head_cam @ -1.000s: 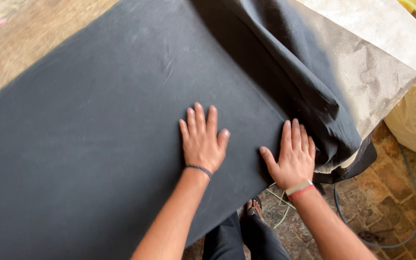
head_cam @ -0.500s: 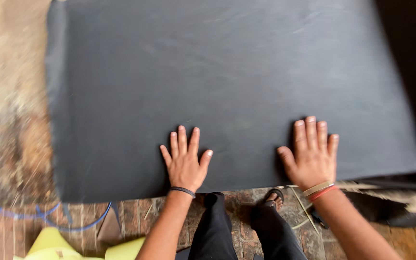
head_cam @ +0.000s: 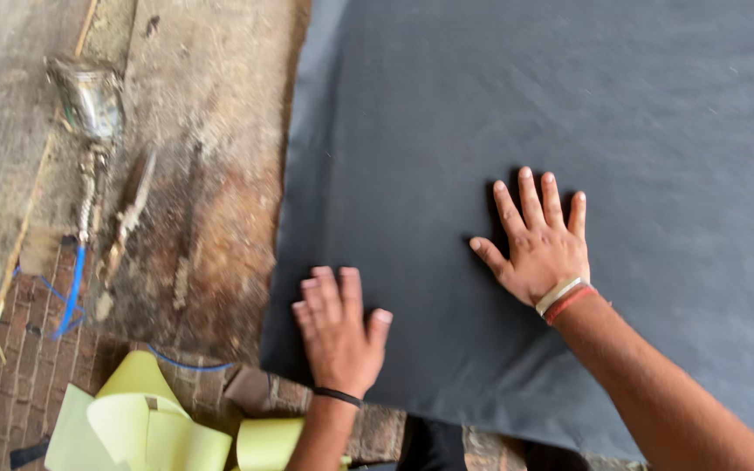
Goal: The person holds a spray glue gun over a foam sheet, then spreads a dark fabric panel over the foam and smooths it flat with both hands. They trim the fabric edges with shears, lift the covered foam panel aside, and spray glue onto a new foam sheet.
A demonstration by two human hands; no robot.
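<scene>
Both hands have slid toward the sheet's (head_cam: pixel 499 113) left edge. The left hand (head_cam: pixel 338 336) and right hand (head_cam: pixel 538 244) lie flat on it, fingers spread, gripping nothing. Yellow scraps (head_cam: pixel 146 423) now show below-left.

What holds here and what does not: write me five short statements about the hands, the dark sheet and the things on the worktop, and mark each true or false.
1. Both hands lie flat, palms down, on the dark grey sheet. True.
2. The left hand rests near the sheet's left corner. True.
3. The right hand grips a pair of scissors. False: it holds nothing; its fingers are spread on the sheet.
4. The pale yellow paper pieces lie on top of the sheet. False: they lie below the worktop's edge, over the brick floor.
5. A blurred metal tool with a blue hose lies on the bare worktop, left of the sheet. True.
</scene>
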